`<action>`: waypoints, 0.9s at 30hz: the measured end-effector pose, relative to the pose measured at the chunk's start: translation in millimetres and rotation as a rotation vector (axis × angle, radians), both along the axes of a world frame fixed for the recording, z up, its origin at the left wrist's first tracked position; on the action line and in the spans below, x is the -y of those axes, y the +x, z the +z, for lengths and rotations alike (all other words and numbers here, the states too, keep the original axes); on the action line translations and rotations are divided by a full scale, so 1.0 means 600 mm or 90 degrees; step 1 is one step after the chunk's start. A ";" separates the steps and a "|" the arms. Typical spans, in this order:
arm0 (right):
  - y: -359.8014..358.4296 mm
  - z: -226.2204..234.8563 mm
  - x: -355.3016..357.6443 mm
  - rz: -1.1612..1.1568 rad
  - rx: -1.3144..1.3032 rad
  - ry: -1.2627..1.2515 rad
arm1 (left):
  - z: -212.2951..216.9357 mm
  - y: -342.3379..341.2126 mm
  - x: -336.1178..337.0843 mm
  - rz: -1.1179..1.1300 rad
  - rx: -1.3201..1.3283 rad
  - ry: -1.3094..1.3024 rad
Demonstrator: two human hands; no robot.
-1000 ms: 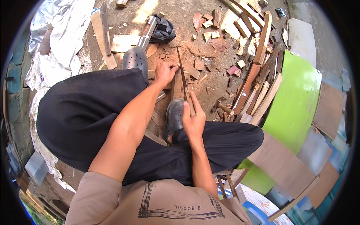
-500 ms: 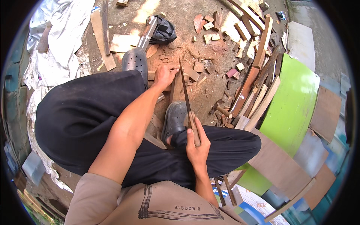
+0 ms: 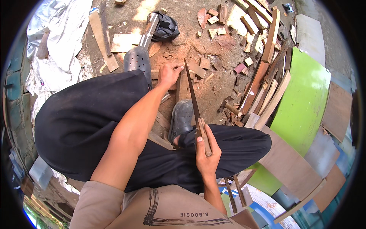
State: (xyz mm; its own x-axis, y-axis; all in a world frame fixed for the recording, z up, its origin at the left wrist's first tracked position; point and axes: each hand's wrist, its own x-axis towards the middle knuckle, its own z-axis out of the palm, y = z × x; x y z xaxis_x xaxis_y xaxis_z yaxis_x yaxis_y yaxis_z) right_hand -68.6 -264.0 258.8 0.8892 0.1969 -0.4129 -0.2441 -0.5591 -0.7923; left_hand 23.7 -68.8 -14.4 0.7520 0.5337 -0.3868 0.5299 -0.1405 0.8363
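Observation:
In my right hand [image 3: 207, 156] is a saw [image 3: 194, 91] with a wooden handle, its long dark blade seen nearly edge-on and pointing away from me. My left hand [image 3: 169, 74] has its thumb and forefinger pinched together close beside the blade's tip; what lies between those fingers is too small or hidden to make out. Under the blade and the left hand, a wooden piece [image 3: 182, 88] lies between my feet. One grey clog [image 3: 182, 117] stands against its near end, the other clog [image 3: 137, 63] farther off to the left.
A hammer [image 3: 231, 108] lies on the ground to the right, beside a pile of wood strips [image 3: 253, 86]. Past them leans a bright green panel [image 3: 303, 103]. Wood offcuts [image 3: 205, 63] and sawdust litter the ground ahead. A black plastic bag [image 3: 166, 28] and white sheeting [image 3: 57, 42] are farther left.
My right hand has drawn the saw slightly back and to the right. My left hand stays at nearly the same spot by the tip. The whole view has shifted a little.

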 end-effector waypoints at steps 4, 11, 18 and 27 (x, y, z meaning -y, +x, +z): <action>0.132 -0.185 -0.076 -0.006 0.101 -0.012 | 0.031 0.016 0.011 -0.011 -0.023 -0.028; 0.014 -0.021 -0.008 0.032 0.013 0.006 | -0.019 -0.008 0.002 0.002 0.047 0.044; 0.132 -0.211 -0.102 -0.033 0.125 0.004 | 0.028 0.017 0.016 -0.013 0.001 -0.027; 0.032 -0.102 -0.028 -0.015 0.045 0.018 | 0.014 0.010 -0.009 -0.041 -0.026 0.066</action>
